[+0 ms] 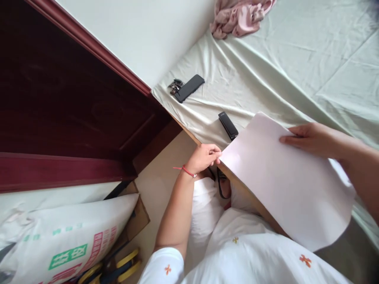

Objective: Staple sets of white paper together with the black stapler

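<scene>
A large white sheet of paper (284, 181) lies slantwise over the edge of the cloth-covered surface, its lower end curving over the lap. At its left corner my left hand (205, 157), with a red string bracelet at the wrist, pinches the paper between thumb and fingers. My right hand (310, 138) holds the paper's far right edge, thumb on top and the other fingers partly hidden. Just beyond the paper's upper left edge lies a black stapler-like object (228, 125), close to my left hand.
On the pale green cloth (296, 71) lie a black phone (191, 87), keys (175, 86) and crumpled pink fabric (238, 17). A dark red wooden panel (74, 90) stands at left. Below it are a printed white sack (71, 240) and a yellow-and-black object (128, 265).
</scene>
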Demonstrator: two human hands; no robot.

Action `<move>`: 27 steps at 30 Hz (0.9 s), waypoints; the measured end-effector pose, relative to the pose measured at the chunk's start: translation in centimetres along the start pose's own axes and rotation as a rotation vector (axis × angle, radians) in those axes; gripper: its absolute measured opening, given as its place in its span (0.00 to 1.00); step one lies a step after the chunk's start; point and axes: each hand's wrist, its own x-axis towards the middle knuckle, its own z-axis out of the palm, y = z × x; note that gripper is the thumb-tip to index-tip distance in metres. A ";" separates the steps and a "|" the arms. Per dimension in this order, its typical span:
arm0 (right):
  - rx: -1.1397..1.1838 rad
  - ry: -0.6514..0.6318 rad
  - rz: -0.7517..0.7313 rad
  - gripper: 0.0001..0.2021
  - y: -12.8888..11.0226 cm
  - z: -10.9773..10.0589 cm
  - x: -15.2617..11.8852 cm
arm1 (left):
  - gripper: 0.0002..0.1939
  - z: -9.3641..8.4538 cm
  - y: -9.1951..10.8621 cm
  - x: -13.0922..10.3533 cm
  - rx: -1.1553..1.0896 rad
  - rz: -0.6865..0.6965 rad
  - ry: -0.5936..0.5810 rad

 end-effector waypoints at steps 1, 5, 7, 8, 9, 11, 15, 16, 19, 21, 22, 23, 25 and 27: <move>0.054 -0.033 0.048 0.21 0.5 -0.2 0.4 | 0.10 0.1 -0.3 0.3 0.056 0.027 0.101; 0.287 -0.067 0.130 0.17 2.4 -0.3 1.7 | 0.10 1.2 -0.9 1.2 0.242 0.176 0.468; 0.420 -0.058 0.153 0.16 3.1 -0.1 2.0 | 0.11 1.8 -0.8 2.1 0.309 0.338 0.644; 0.468 -0.055 0.166 0.16 3.3 0.0 2.0 | 0.13 2.1 -0.7 2.7 0.342 0.436 0.700; 0.498 -0.056 0.173 0.16 3.5 0.0 2.1 | 0.14 2.5 -0.7 3.3 0.372 0.533 0.725; 0.522 -0.069 0.180 0.17 3.8 -0.1 2.0 | 0.17 3.1 -0.7 4.7 0.410 0.682 0.693; 0.592 -0.071 0.183 0.19 4.1 -0.6 1.9 | 0.20 4.2 -1.7 6.7 0.368 0.768 0.577; 0.609 -0.060 0.188 0.19 4.1 -0.7 1.9 | 0.20 4.2 -2.0 6.8 0.344 0.767 0.563; 0.634 -0.024 0.196 0.19 4.1 -0.8 1.9 | 0.20 4.0 -2.8 6.9 0.264 0.763 0.551; 0.648 -0.005 0.204 0.19 4.1 -0.8 1.8 | 0.19 3.9 -2.9 6.8 0.229 0.755 0.558; 0.659 0.004 0.205 0.19 4.0 -0.8 1.8 | 0.19 3.8 -2.9 6.7 0.221 0.747 0.563; 0.670 0.011 0.205 0.18 4.0 -0.8 1.8 | 0.19 3.8 -2.8 6.7 0.219 0.738 0.568; 0.686 0.019 0.203 0.18 4.0 -0.9 1.8 | 0.19 3.9 -2.6 6.7 0.220 0.732 0.578; 0.686 0.025 0.209 0.18 4.3 -1.1 1.9 | 0.18 4.0 -2.5 6.7 0.215 0.745 0.591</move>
